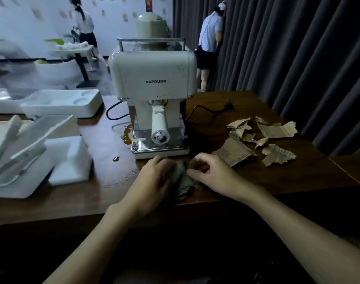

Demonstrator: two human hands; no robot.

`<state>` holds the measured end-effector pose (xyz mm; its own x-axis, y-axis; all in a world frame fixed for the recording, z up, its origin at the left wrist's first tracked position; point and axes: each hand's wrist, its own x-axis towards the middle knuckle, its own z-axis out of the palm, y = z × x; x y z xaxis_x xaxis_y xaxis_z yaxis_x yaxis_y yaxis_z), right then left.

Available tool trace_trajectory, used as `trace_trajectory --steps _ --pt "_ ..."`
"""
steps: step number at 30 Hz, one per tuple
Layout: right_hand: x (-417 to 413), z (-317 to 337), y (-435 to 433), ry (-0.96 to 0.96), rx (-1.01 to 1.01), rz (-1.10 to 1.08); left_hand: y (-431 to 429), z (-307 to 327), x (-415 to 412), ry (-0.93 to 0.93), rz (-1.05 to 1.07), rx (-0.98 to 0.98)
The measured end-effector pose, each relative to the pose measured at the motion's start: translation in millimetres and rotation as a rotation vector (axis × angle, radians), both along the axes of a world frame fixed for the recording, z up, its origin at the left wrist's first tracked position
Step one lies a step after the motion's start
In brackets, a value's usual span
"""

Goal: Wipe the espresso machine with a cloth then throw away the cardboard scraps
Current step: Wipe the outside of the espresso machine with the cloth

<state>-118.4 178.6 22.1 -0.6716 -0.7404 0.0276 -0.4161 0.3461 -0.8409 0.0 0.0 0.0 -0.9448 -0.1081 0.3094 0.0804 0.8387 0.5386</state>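
L hand, R hand hold cloth, espresso machine behind

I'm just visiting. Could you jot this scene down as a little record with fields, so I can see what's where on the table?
espresso machine: cream, upright on the wooden table
cloth: green, crumpled at the near edge, in front of the machine
left hand: holds the cloth
right hand: fingers curled at the cloth's right edge; grip unclear
cardboard scraps: torn pile right of the machine, untouched
brown puddle: beside the machine's left base
plug: lying loose behind the scraps
foam packing: white pieces, left
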Motion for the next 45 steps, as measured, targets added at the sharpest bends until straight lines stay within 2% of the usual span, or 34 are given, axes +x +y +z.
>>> trace_trajectory --steps 4,8,10,15,20,22,24,31,33,35,40,45 --pt "7 -6 -18 0.113 0.125 0.010 -15 -11 13 -0.024 0.181 -0.068" --pt "13 -6 -29 0.165 0.176 0.013 -19 -16 21 -0.047 0.274 -0.099" --pt "13 -8 -34 0.182 0.198 -0.028 -20 -16 24 -0.034 0.282 0.020" --pt "11 -16 -46 0.173 0.236 -0.088 -13 -14 32 0.036 0.148 0.447" --pt "11 -18 -39 0.177 0.306 -0.115 -4 -7 34 0.095 0.101 0.607" --pt "12 -15 -34 0.169 0.252 -0.126 0 -3 35 0.093 0.058 0.714" --pt "18 -6 -29 0.065 0.155 -0.104 3 2 35 0.108 0.006 0.869" --pt "25 22 10 -0.587 -0.297 -0.039 30 33 37 0.150 -0.104 1.227" --pt "25 29 27 -0.666 -0.283 0.021 40 41 36 0.163 -0.144 1.236" --pt "25 34 45 -0.635 -0.231 0.060 52 49 37 0.163 -0.135 1.189" --pt "21 37 83 -0.495 -0.221 -0.028 82 65 35 0.131 -0.029 0.886" --pt "28 50 105 -0.431 -0.347 -0.070 115 77 27 0.277 0.115 0.679"
